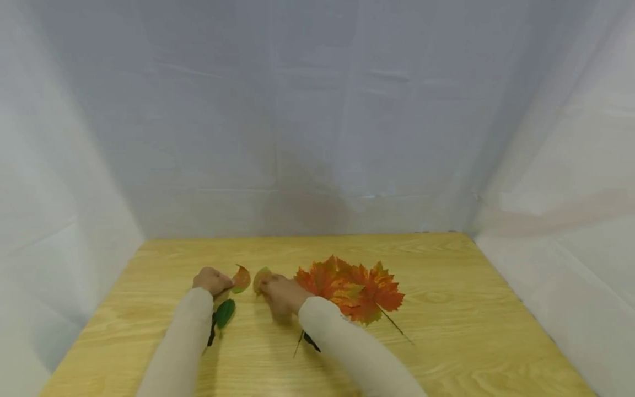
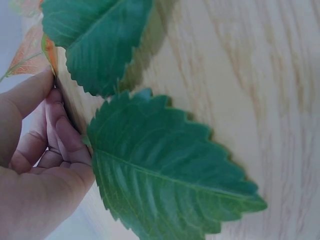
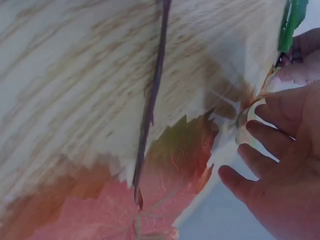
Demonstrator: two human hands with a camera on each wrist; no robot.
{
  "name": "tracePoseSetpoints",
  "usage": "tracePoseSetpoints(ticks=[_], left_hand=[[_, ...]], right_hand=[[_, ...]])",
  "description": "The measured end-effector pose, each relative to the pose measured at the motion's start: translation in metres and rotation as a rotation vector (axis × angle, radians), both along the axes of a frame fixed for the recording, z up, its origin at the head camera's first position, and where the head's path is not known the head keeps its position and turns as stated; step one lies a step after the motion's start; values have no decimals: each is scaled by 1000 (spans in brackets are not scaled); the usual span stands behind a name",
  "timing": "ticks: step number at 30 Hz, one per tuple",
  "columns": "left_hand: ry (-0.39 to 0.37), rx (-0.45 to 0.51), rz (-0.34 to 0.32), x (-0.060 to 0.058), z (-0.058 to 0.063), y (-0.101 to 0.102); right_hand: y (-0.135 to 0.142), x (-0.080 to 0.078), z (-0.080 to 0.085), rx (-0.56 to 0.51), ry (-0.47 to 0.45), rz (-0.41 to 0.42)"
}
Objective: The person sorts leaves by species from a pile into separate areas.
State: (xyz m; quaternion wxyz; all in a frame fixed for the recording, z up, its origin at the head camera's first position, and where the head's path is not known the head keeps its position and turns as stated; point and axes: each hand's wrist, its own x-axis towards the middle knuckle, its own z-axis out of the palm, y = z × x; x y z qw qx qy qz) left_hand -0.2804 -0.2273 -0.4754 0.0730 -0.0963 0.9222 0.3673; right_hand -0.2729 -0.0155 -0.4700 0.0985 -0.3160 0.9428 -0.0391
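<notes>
My left hand [image 1: 212,280] pinches the edge of an orange-and-green leaf [image 1: 241,279] between thumb and fingers. In the left wrist view, that leaf [image 2: 30,52] shows at the thumb tip. Beside the curled fingers are two toothed green leaves [image 2: 165,165]; one green leaf [image 1: 225,313] also appears below the hand in the head view. My right hand [image 1: 285,295] is at a yellow-green leaf [image 1: 261,278], seemingly pinching its edge. In the right wrist view its other fingers [image 3: 260,160] are spread apart, and the thumb is hidden.
Orange-red maple leaves [image 1: 354,289] lie right of my right hand, partly behind the forearm. A thin dark stem [image 1: 395,325] extends from them toward the front right. White sheeting [image 1: 317,138] encloses the back and sides of the wooden table [image 1: 461,309].
</notes>
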Motion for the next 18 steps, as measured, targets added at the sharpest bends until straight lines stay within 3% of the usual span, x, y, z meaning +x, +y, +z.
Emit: tracePoseSetpoints(ticks=[3, 10, 18], left_hand=[[4, 0, 1, 1, 2, 0], [17, 1, 4, 3, 7, 3], [22, -14, 4, 0, 0, -1]], right_hand=[[-2, 2, 0, 49, -3, 4], [0, 1, 2, 30, -16, 11], [-2, 2, 0, 22, -13, 3]])
